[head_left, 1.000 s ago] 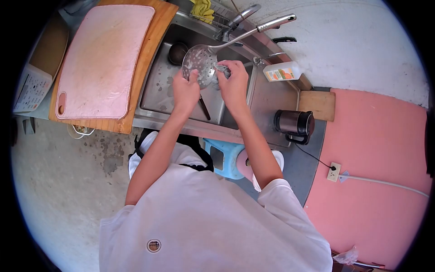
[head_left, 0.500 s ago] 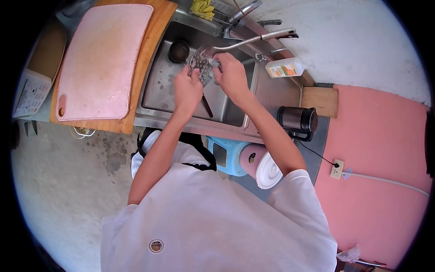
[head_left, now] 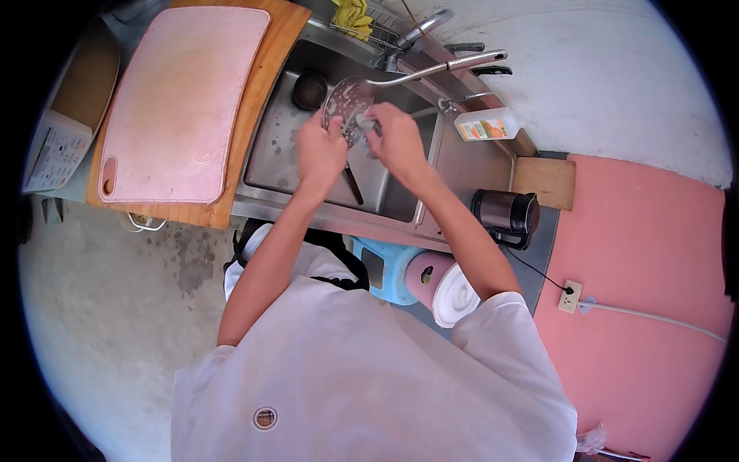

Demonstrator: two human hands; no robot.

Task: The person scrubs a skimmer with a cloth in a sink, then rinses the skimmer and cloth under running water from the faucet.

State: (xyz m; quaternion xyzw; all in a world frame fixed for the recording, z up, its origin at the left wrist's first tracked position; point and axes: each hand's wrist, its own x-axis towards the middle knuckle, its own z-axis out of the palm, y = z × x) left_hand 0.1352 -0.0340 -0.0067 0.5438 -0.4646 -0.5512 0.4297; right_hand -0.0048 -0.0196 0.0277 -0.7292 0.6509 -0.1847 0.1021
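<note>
Over the sink (head_left: pixel 289 158), my left hand (head_left: pixel 322 150) is closed on the rim of a skimmer (head_left: pixel 350 91), a round metal strainer full of holes. Its long handle slants up to the right, past the tap. My right hand (head_left: pixel 396 138) is closed around a small greyish-white wad (head_left: pixel 364 121) and presses it against the skimmer's bowl. White suds or wet spots show on the metal. What the wad is made of cannot be made out. Below them in the sink lies a ladle (head_left: pixel 309 91) with a dark handle (head_left: pixel 353 183), partly hidden behind my left hand.
A pink cutting board (head_left: pixel 181 108) on a wooden board (head_left: pixel 239 115) stands left of the sink. The tap (head_left: pixel 419 31), a wire rack with a yellow cloth (head_left: pixel 352 17), a labelled bottle (head_left: pixel 485 125), a knife (head_left: pixel 491 71) and a kettle (head_left: pixel 504 218) are behind and to the right.
My right hand has shifted slightly right and down with the wad at the skimmer's bowl. My left hand keeps its grip on the rim. The whole view has shifted a little.
</note>
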